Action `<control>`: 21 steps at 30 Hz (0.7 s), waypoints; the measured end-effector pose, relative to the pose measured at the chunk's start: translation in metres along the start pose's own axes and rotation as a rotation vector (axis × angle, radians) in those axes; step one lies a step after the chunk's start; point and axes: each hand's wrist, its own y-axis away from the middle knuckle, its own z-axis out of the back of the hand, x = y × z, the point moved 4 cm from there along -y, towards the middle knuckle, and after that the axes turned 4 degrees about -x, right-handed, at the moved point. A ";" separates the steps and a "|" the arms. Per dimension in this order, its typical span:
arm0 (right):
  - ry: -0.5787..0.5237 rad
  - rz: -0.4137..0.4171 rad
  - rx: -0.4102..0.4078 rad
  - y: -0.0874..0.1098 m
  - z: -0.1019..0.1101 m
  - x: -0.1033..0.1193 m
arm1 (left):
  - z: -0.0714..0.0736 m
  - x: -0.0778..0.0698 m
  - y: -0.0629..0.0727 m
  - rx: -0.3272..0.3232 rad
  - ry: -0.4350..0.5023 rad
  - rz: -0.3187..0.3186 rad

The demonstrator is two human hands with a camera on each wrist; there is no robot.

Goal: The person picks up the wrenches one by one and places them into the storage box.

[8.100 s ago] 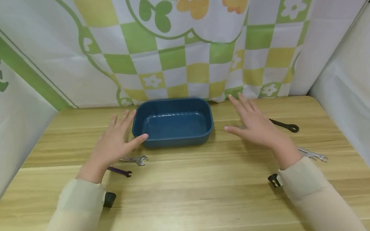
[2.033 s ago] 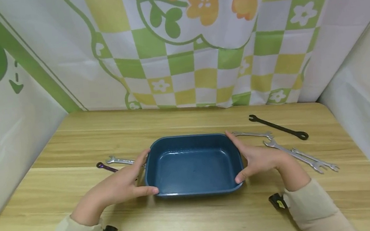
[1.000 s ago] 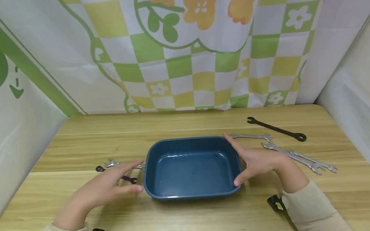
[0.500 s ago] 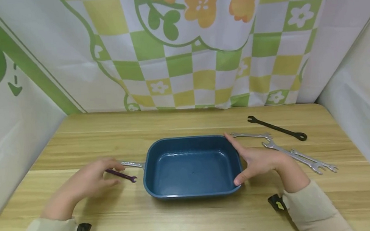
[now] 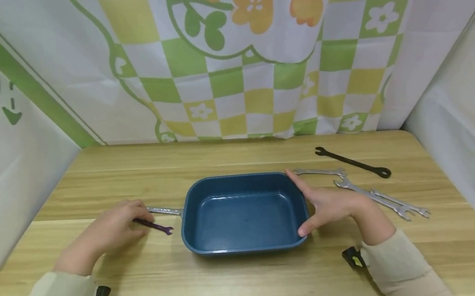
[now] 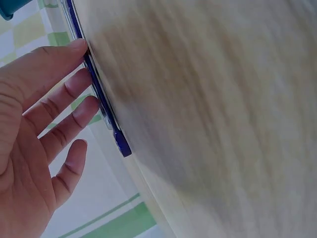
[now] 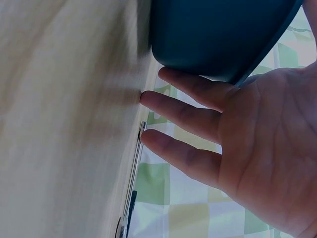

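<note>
A purple combination wrench (image 5: pixel 157 226) lies on the table to the left of the blue bin. My left hand (image 5: pixel 117 230) is over its far-left end and pinches it with thumb and fingertips; in the left wrist view the purple wrench (image 6: pixel 100 89) runs along the fingertips. Just behind it, a silver wrench (image 5: pixel 166 211) reaches to the bin's left wall, its left end hidden by the hand. The rectangular blue bin (image 5: pixel 249 250) has nothing in it. My right hand (image 5: pixel 329 206) rests against the bin's right end, thumb at the near corner, fingers (image 7: pixel 183 111) straight and spread.
Right of the bin lie a small silver wrench (image 5: pixel 319 172), a black wrench (image 5: pixel 353 161), a larger silver wrench (image 5: pixel 373 198) and a thin silver one (image 5: pixel 402 204) beside it. A patterned curtain (image 5: pixel 244 93) hangs at the wooden table's (image 5: pixel 253 288) back edge.
Both hands drew the bin nearer from the back of the table. My left hand then left the bin, moved left and took hold of the purple wrench. My right hand stayed.
</note>
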 end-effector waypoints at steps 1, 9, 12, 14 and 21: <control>0.003 0.002 0.001 0.000 0.000 0.000 | -0.001 0.001 0.000 -0.002 -0.005 -0.002; -0.001 0.008 0.001 0.000 0.002 -0.003 | -0.001 0.000 -0.005 -0.016 -0.007 -0.032; 0.000 0.013 0.000 0.000 0.002 -0.003 | -0.002 -0.001 -0.008 -0.015 -0.007 -0.039; 0.006 0.018 -0.001 0.000 0.003 -0.003 | -0.002 0.000 -0.009 -0.002 0.000 -0.030; -0.012 0.019 -0.001 0.000 0.002 -0.003 | -0.006 -0.001 -0.011 0.092 0.068 -0.004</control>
